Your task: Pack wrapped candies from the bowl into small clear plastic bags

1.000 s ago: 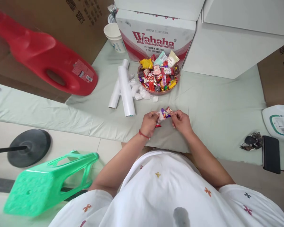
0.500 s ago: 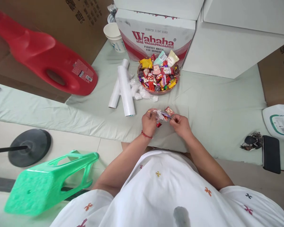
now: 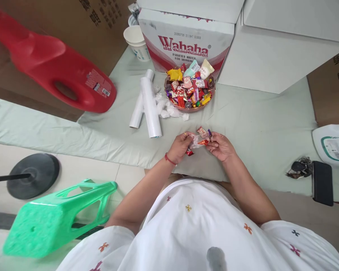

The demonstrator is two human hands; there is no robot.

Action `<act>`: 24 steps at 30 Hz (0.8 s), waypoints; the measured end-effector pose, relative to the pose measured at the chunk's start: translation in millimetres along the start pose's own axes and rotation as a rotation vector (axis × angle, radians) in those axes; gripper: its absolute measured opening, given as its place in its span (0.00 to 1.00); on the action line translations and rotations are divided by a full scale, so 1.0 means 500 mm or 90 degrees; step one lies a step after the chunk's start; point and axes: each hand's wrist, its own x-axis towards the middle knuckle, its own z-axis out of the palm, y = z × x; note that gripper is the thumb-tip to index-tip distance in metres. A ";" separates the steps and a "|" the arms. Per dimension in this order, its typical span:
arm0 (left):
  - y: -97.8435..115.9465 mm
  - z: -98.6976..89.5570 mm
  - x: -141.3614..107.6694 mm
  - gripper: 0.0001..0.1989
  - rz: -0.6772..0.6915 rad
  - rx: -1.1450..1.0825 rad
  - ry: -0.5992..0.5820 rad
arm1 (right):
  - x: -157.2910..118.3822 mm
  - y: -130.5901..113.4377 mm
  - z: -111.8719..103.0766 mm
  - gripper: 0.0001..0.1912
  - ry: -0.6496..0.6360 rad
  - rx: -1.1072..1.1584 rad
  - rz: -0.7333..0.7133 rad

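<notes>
My left hand (image 3: 182, 146) pinches the edge of a small clear plastic bag (image 3: 196, 141) above the cloth. At the bag's other side, my right hand (image 3: 220, 146) has its thumb and forefinger closed on a purple-wrapped candy (image 3: 209, 133). An orange-red wrapped candy (image 3: 203, 142) shows between the hands; whether it is in the bag or under it I cannot tell. Just beyond the bag there is a red-and-cream wrapped candy (image 3: 201, 130). A dark red wrapped candy (image 3: 189, 152) lies beside my left fingers.
A bowl (image 3: 190, 110) heaped with wrapped candies stands ahead, before a Wahaha carton (image 3: 186, 34). Two white rolls (image 3: 151, 109) and crumpled plastic bags (image 3: 169, 110) lie left of it. Keys (image 3: 299, 168) and a phone (image 3: 322, 183) are at right. A red jug (image 3: 59, 71) stands left.
The purple candy has tilted more upright in my right hand, and that hand's fingers have spread somewhat. The plastic bag now stretches wider between my hands, and the orange-red candy shows more clearly.
</notes>
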 end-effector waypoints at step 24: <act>0.040 0.016 0.009 0.11 0.059 -0.129 0.109 | -0.028 -0.011 0.012 0.18 -0.067 -0.327 -0.199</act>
